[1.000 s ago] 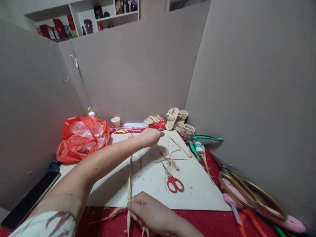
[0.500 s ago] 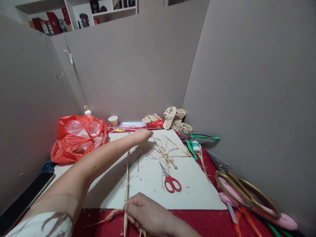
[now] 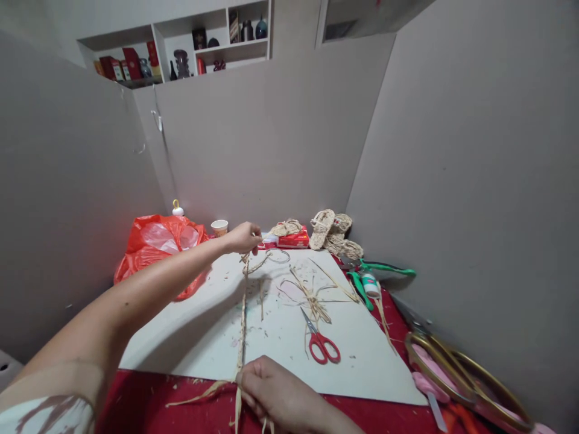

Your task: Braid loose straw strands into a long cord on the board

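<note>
A narrow braid of straw [image 3: 243,319] runs away from me over a white board [image 3: 181,337]. My right hand [image 3: 271,386] is closed on its near end, where loose strands [image 3: 203,392] spread over the red cloth. At the far end my left hand [image 3: 246,237] is raised above the board, fingers pinched by the braid's top, where a looped piece [image 3: 260,265] curves right. A thin strand seems to come from those fingers. Red-handled scissors [image 3: 322,346] lie right of the braid, beside a tied bundle of straw strands [image 3: 314,301].
Small woven straw sandals [image 3: 323,229] and a red box [image 3: 293,240] stand at the back. An orange plastic bag [image 3: 158,244] and a paper cup [image 3: 219,227] are back left. Green-handled pliers [image 3: 360,290], a small white bottle [image 3: 371,286] and large gold-handled shears [image 3: 441,367] line the right side.
My left hand has moved from right of the braid back to the left, over its far end. My right hand keeps its hold on the near end. The view has tilted up slightly.
</note>
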{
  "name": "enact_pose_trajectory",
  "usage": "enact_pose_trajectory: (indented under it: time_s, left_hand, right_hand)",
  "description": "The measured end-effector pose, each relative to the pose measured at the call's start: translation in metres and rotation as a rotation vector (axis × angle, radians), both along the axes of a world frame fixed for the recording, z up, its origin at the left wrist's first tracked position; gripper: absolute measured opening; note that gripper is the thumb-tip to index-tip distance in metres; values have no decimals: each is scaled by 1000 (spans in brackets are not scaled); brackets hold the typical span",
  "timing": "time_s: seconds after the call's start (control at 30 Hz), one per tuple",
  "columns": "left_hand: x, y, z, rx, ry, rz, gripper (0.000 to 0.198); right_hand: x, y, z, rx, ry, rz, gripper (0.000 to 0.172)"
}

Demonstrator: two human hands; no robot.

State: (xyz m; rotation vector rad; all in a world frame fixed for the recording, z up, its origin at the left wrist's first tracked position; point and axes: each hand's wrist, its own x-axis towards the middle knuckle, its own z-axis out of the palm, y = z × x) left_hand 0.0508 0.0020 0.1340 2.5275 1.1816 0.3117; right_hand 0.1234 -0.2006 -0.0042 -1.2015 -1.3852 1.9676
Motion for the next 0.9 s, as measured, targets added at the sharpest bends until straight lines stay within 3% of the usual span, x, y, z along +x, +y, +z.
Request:
enact_pose_trajectory:
  time_s: [0.1,0.17,0.27,0.33,0.47,0.57,0.7,0.9]
  left_hand:
    - [-36,-26,0,-176,-72,-42,14]
    - [-65,-47,-7,-432,-209,-76,14]
    - [-108,-77,-24,-641,-161,10,18]
    - [-133,-93,-39,-624,7,96,17]
    - [-167,-110,-63,-201,264,225,20]
    - [-174,-109,-74,-16,235,246,24]
    - [-158,-97,-84,91,163,255,22]
    - [-121,-66,-103,-32,20,267,10]
  right_hand:
    - [0,0,0,2,16,8,30]
    - [0,-1,2,-4,8,12,32]
    - [0,-4,6,1,-13,15,34]
    - [0,-5,8,13,-23,21,37]
    - [1,-5,6,-1,-38,38,40]
    - [1,-5,4,-20,-58,47,39]
    - [0,-5,3,-52,-77,48,39]
    - [2,-5,0,-53,-75,52,44]
